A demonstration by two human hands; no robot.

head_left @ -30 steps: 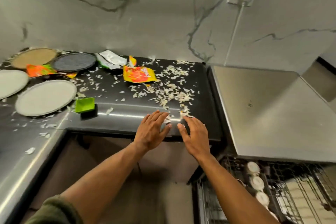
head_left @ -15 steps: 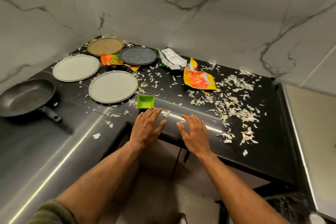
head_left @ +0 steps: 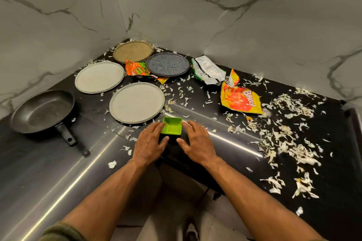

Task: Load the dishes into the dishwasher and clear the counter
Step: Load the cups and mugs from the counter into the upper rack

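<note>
Dishes wait on the black stone counter [head_left: 225,148]: a small square green plastic bowl [head_left: 172,127] sits near its inner corner edge. The left hand [head_left: 149,144] and right hand [head_left: 197,143] flank it, fingers loosely spread and touching its sides, not yet clamped. Judging by this, pickup is starting; next, pinch the walls and lift clear of the pale round plate [head_left: 137,102].
</note>
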